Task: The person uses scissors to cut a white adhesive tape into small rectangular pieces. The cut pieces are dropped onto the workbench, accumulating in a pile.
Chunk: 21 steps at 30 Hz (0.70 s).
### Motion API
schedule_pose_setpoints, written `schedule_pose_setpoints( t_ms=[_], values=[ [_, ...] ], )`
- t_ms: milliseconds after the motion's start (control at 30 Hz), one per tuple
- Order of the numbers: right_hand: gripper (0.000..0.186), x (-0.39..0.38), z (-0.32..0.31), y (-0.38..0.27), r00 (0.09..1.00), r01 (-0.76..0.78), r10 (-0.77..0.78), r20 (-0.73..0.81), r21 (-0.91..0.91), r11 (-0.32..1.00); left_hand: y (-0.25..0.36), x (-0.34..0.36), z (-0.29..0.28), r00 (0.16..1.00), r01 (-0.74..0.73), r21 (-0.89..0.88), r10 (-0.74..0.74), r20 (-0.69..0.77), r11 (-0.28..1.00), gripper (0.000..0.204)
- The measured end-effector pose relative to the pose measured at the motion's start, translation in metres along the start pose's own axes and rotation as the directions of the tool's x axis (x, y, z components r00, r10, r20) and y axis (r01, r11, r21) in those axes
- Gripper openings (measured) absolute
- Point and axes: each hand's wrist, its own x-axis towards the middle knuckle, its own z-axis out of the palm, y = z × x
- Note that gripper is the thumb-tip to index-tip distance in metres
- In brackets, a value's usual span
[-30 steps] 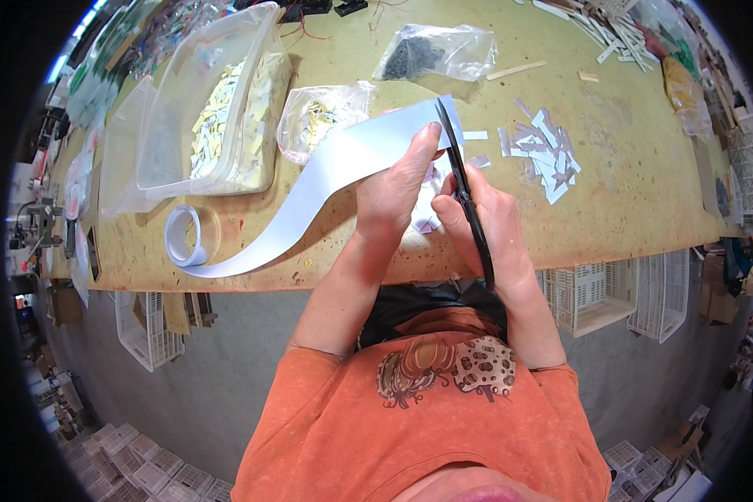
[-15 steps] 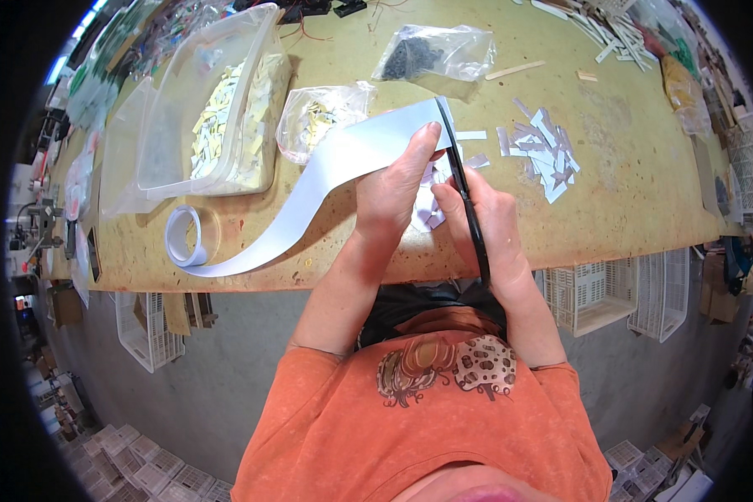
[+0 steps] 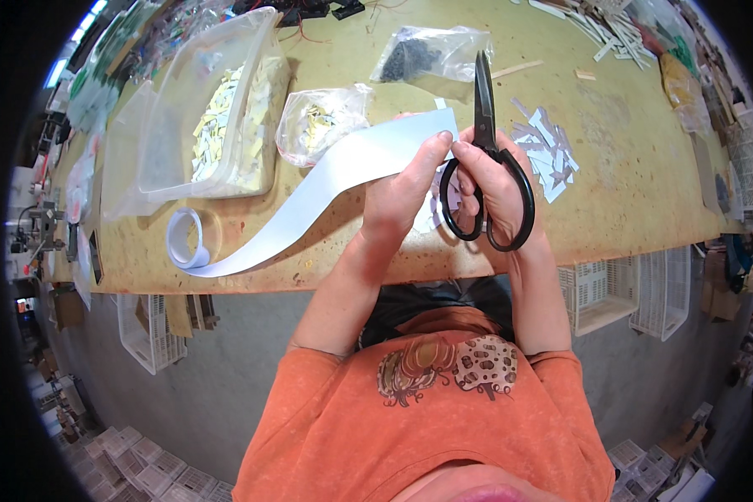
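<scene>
My left hand (image 3: 402,188) pinches the end of a long white strip (image 3: 343,163) between thumb and fingers. The strip sags leftward to its roll (image 3: 176,238), which stands on its edge on the table. In my right hand (image 3: 504,188) is a pair of black-handled scissors (image 3: 484,113), blades closed and pointing away from me. My right thumb is right beside the strip's cut end; whether it touches is unclear. Small white cut pieces (image 3: 431,216) lie partly hidden under my hands. A loose pile of thin cut pieces (image 3: 550,159) lies to the right.
At the left stands a clear plastic bin (image 3: 263,142) of yellow and white bits, beside an open clear bag (image 3: 322,125) of similar bits. Farther back are a bag of dark pieces (image 3: 414,57) and flat sticks (image 3: 517,69). White crates (image 3: 607,289) stand below the table's front edge.
The scissors, lying across the strip's end before, have come away and swung upright, with their blades closed and handles facing me. My left hand still holds the strip.
</scene>
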Motion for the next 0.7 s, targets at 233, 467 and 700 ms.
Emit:
schedule_pose_setpoints(
  t_ms=[233, 467, 700],
  values=[
    [0.014, 0.003, -0.015, -0.008, 0.995, 0.085, -0.085, -0.055, -0.002, 0.996, 0.017, -0.006, 0.016, 0.994, 0.012, -0.059, -0.018, -0.109, 0.998, 0.012],
    [0.049, -0.022, -0.025, 0.019, 0.995, 0.020, 0.015, 0.094, -0.356, 0.934, 0.012, -0.002, 0.012, 0.967, -0.169, 0.019, 0.170, -0.191, 0.985, 0.008],
    [0.055, -0.032, -0.019, 0.016, 0.993, 0.114, -0.071, 0.093, -0.622, 0.775, 0.011, -0.001, 0.007, 0.953, -0.197, 0.145, 0.224, -0.204, 0.970, 0.007]
  ],
)
